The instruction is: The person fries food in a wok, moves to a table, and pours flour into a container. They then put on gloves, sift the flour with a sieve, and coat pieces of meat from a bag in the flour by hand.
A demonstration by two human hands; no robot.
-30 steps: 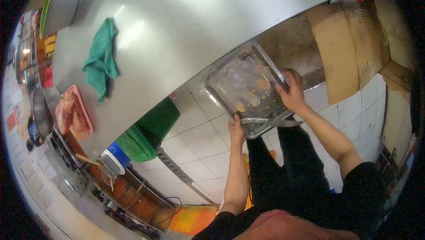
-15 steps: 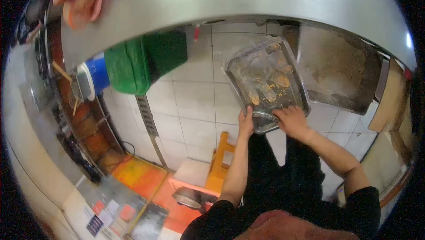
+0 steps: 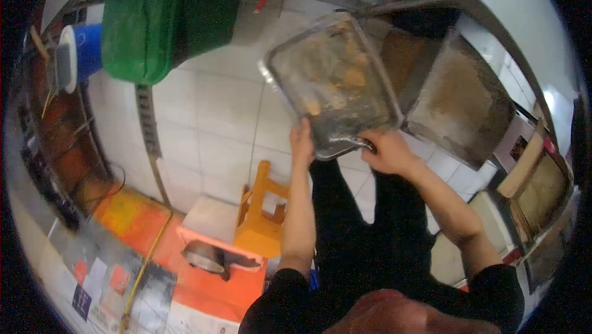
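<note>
A rectangular metal tray (image 3: 287,91) with a shiny rim hangs in front of me over the tiled floor. Yellowish crumbs and what looks like crumpled clear plastic lie in it, blurred. My left hand (image 3: 302,143) grips the tray at its near left corner. At the near edge, my right hand (image 3: 390,152) has its fingers curled round a dark, shiny item (image 3: 368,144) at the rim, too small to name. The fingers of both hands are closed.
A green bin (image 3: 139,25) and a blue bucket (image 3: 87,50) stand at the upper left. A yellow stool (image 3: 259,235) is near my left forearm, beside an orange crate (image 3: 240,254) with a metal pan (image 3: 203,255). Flat brown-stained metal (image 3: 462,96) lies right of the tray.
The view has shifted, showing more under the steel counter. The tray and both hands appear further left and higher. My right hand has closed more tightly near the rim.
</note>
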